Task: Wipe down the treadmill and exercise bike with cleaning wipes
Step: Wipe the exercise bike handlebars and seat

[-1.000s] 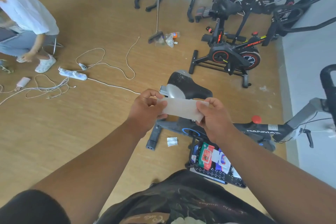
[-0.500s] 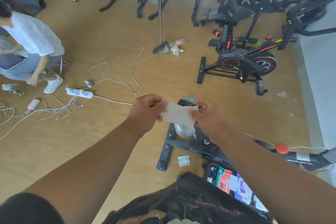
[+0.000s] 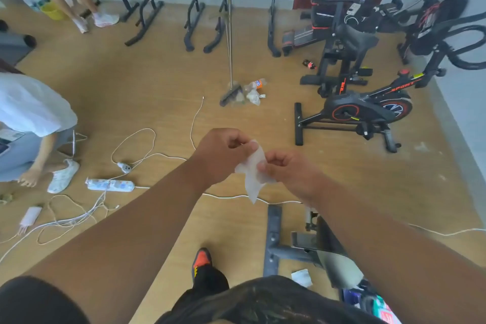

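Both my hands hold one white cleaning wipe [image 3: 253, 173] in front of me, above the wooden floor. My left hand [image 3: 223, 152] pinches its upper edge and my right hand [image 3: 286, 169] pinches its right side, so the wipe hangs crumpled with a corner pointing down. Below my right arm stands the near exercise bike [image 3: 297, 247]; only its grey base bar and part of the frame show. A second black and red exercise bike [image 3: 360, 110] stands further off to the right. No treadmill can be made out.
A power strip [image 3: 110, 185] and white cables [image 3: 147, 144] lie on the floor at left, near a crouching person [image 3: 29, 118]. A broom [image 3: 231, 34] with rubbish stands ahead. Black racks [image 3: 147, 8] line the far wall. A used wipe [image 3: 302, 277] lies by the near bike.
The view has tilted up, so the near bike's seat has dropped out of sight. The wipe, held stretched flat between both hands before, now hangs crumpled with the hands closer together.
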